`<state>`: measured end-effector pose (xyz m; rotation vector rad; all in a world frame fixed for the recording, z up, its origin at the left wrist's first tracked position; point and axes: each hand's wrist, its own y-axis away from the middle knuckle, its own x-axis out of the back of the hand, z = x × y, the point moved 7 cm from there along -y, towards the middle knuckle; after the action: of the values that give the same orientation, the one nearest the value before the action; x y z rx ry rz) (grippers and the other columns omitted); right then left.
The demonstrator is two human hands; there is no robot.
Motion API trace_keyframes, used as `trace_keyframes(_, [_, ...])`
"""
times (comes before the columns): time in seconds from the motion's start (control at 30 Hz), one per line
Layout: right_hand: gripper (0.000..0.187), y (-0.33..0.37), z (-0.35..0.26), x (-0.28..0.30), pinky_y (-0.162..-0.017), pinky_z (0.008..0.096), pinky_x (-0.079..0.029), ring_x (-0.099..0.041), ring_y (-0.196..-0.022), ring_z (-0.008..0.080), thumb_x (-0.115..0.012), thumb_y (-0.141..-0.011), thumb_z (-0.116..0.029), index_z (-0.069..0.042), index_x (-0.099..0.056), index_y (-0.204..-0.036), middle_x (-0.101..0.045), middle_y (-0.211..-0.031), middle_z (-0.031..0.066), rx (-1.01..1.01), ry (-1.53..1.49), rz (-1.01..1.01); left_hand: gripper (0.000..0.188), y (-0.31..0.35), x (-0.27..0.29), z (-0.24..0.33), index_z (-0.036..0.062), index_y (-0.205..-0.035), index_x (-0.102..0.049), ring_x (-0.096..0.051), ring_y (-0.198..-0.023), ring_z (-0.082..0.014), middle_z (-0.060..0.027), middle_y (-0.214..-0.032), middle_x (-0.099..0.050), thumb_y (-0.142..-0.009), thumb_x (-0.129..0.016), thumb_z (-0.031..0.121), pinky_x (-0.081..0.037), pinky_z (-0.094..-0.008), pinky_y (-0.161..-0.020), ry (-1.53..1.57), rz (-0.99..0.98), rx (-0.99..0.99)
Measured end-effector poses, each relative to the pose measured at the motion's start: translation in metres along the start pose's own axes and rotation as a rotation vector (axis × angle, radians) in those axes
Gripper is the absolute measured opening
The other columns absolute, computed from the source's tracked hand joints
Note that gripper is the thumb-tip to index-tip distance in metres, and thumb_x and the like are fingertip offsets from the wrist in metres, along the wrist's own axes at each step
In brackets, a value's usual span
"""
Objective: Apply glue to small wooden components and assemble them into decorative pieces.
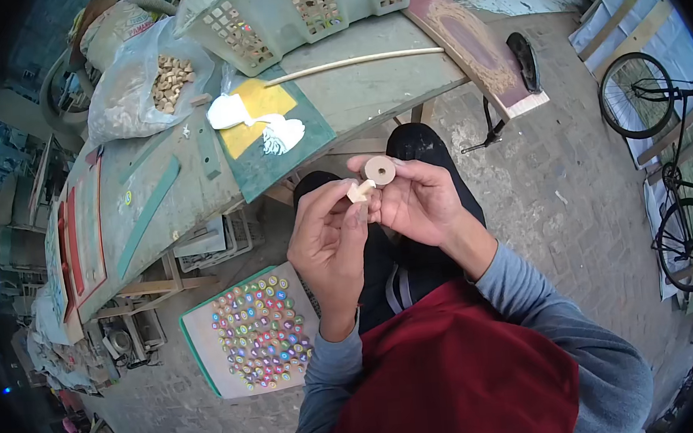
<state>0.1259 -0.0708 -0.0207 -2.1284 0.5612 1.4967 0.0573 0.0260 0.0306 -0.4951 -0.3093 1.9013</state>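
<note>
Above my lap, both hands are close together. Between the fingers of my right hand [424,198] is a round wooden disc [379,170] with a dark hole in its middle, its face turned up. My left hand [327,233] pinches a small pale wooden piece [358,190] with a peg sticking out of it. The peg points toward the disc and lies just beside its lower left rim; whether they touch I cannot tell. My left fingertips partly hide the pale piece.
On the workbench [353,94] stand a pale plastic basket [256,53] and a clear bag [122,104] of small wooden blocks. White gloves [254,122] lie on a green board. At my left, a tray [202,342] holds rows of colourful round pieces. A bicycle [672,166] stands far right.
</note>
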Motion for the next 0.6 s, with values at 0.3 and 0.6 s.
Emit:
trace_keyframes(0.3, [0.049, 0.006, -0.006, 0.009, -0.084, 0.0361, -0.052, -0.064, -0.089, 0.0234, -0.056, -0.096, -0.022, 0.007, -0.048, -0.134, -0.063, -0.107, 0.0174, 0.097, 0.098, 0.010, 0.024, 0.005, 0.000, -0.010, -0.0070, -0.116, -0.061, -0.065, -0.099, -0.0161, -0.0110, -0.112, -0.062, -0.092, -0.058, -0.009, -0.052, -0.0240, -0.080, -0.088, 0.033, 0.065])
trace_keyframes(0.6, [0.042, 0.008, -0.009, 0.010, -0.086, 0.0302, -0.051, -0.061, -0.096, 0.0155, -0.058, -0.097, -0.017, 0.003, -0.052, -0.134, -0.063, -0.111, 0.0099, 0.151, 0.228, 0.007, 0.024, 0.005, 0.003, -0.020, -0.0082, -0.116, -0.060, -0.065, -0.103, -0.0204, -0.0146, -0.114, -0.062, -0.092, -0.058, -0.009, -0.054, -0.0300, -0.089, -0.082, 0.043, 0.048])
